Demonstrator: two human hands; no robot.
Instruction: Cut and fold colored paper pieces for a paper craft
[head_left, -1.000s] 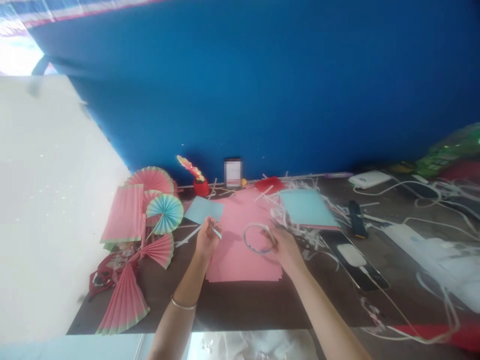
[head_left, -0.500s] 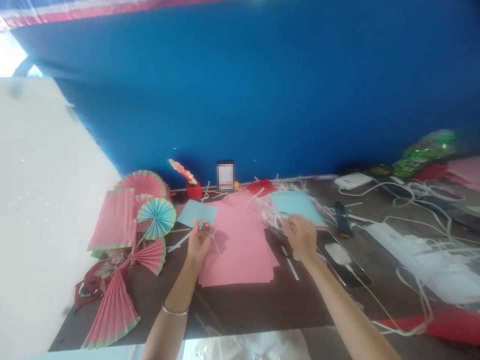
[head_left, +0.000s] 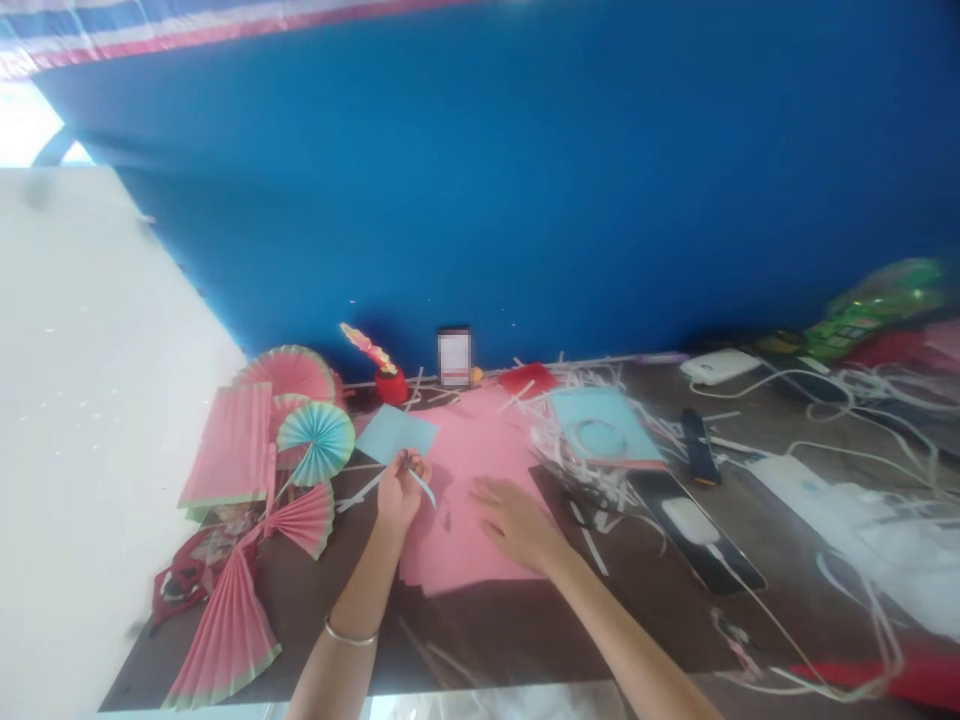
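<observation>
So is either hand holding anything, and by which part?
The left hand holds a pale-blue paper strip by its upper end; the right hand appears empty.

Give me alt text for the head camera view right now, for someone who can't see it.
The left hand holds a thin light blue paper strip while the right hand is over pink paper sheets on a dark table. Folded paper fans lie left; a ring of tape and a phone lie right.

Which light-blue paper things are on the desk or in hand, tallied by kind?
Pleated fan: 1
Flat pieces, the left sheet and the right sheet under a ring: 2
Curved strip in the left hand: 1
Total: 4
</observation>
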